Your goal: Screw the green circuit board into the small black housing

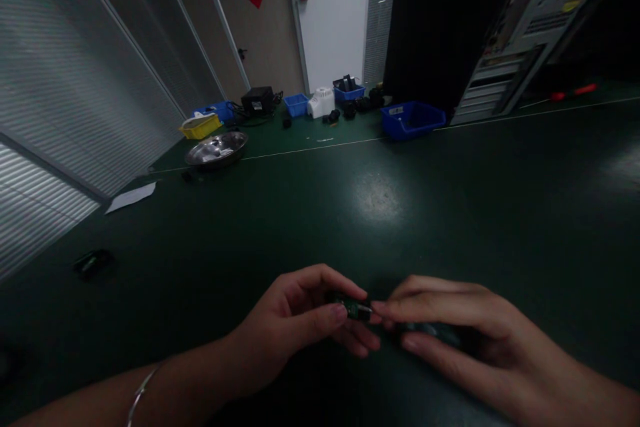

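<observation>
Low over the table, my left hand (305, 313) pinches a small green circuit board (353, 309) between thumb and fingers. A dark end with a shiny metal edge points right from the board. My right hand (465, 327) is close beside it, its fingertips at or almost at that end; contact is hard to confirm. Its fingers are curled, and a dark, faintly shiny thing (434, 331) shows under them, too dim to name.
On the dark green table (280, 213), a metal bowl (217, 150), a yellow bin (200, 126), a white device (321, 103) and a blue bin (413, 120) stand farther back. Paper (131, 197) and a small dark object (93, 263) lie at left. A computer case (520, 47) stands at right.
</observation>
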`<state>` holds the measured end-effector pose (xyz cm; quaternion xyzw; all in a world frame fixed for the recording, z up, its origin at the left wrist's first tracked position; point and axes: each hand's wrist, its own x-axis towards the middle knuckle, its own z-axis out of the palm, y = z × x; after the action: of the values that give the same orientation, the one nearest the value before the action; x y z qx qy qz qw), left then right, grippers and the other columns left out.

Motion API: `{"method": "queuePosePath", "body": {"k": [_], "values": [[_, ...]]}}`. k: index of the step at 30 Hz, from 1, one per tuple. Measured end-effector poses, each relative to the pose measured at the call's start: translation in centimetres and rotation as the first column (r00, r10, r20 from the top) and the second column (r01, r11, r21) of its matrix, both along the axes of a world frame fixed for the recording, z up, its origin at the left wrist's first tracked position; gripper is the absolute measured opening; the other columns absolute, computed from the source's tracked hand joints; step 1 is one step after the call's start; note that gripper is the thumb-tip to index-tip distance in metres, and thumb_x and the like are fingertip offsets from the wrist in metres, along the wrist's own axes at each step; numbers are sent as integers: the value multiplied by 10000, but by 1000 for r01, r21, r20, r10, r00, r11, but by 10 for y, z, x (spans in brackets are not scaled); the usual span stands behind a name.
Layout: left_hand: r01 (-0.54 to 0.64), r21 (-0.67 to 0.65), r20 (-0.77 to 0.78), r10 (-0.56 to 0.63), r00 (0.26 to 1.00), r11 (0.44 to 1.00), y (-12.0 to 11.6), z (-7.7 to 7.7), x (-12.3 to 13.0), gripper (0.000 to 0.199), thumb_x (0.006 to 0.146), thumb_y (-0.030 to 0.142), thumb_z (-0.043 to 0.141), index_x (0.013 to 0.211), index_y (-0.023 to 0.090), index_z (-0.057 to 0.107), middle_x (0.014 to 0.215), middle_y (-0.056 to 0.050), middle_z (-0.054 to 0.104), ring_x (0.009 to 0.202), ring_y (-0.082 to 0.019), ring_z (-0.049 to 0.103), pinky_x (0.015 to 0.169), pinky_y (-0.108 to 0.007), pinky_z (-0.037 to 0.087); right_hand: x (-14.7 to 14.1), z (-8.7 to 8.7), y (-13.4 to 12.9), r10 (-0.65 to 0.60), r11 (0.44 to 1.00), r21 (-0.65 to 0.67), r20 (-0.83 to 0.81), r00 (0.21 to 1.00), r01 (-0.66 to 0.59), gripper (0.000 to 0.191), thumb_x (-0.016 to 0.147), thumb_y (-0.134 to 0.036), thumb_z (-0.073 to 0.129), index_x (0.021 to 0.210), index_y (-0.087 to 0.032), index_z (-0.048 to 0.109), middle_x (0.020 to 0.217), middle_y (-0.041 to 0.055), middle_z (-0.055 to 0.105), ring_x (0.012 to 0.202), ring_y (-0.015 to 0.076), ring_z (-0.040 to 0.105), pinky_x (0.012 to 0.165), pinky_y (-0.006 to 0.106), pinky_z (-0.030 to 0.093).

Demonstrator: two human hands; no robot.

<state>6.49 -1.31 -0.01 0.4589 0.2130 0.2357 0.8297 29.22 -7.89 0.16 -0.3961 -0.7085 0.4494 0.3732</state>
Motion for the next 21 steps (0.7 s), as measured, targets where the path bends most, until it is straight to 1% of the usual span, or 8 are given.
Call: {"method": "queuePosePath", "body": {"k": [4, 7, 11, 17, 21], "values": [[-51, 7, -45, 52, 998, 999, -1, 1, 0, 176, 885, 142, 599, 1058, 110, 611, 962, -139, 740, 885, -205, 717, 796, -319, 556, -2, 3, 0, -30, 1000, 3, 46, 999, 30, 364, 913, -165, 583, 1234, -332, 621, 1002, 19, 690, 887, 128, 658, 739, 212, 522], [-72, 27, -85, 74, 994, 997, -2, 2, 1, 168, 880, 147, 610, 1043, 105, 608, 954, -139, 741, 883, -207, 718, 797, -324, 558, -3, 5, 0, -39, 999, 4, 44, 998, 39, 359, 913, -166, 580, 1230, -328, 626, 1003, 22, 691, 885, 127, 660, 734, 207, 526], [-52, 36, -109, 56, 992, 998, -2, 4, 0, 159, 882, 149, 609, 1035, 103, 608, 920, -136, 747, 862, -198, 720, 796, -327, 555, -3, 7, 0, -20, 1000, 0, -4, 1000, 20, 367, 911, -144, 573, 1234, -308, 625, 993, 36, 692, 879, 136, 667, 734, 219, 534], [32, 28, -60, -30, 998, 999, -1, 3, -1, 176, 887, 145, 597, 1058, 108, 604, 972, -138, 734, 901, -204, 710, 823, -342, 546, 1, 3, -4, 27, 1000, 5, -27, 999, -27, 371, 902, -118, 576, 1224, -295, 624, 1012, 45, 690, 915, 148, 664, 767, 242, 536], [-13, 14, -62, 14, 998, 1000, 0, 6, 1, 217, 873, 102, 607, 1079, 138, 549, 1108, -133, 697, 1003, -205, 682, 902, -353, 515, 1, 1, -4, -25, 999, 25, 18, 1000, 24, 340, 893, -149, 601, 1191, -307, 641, 1049, 33, 697, 943, 151, 665, 785, 237, 542]]}}
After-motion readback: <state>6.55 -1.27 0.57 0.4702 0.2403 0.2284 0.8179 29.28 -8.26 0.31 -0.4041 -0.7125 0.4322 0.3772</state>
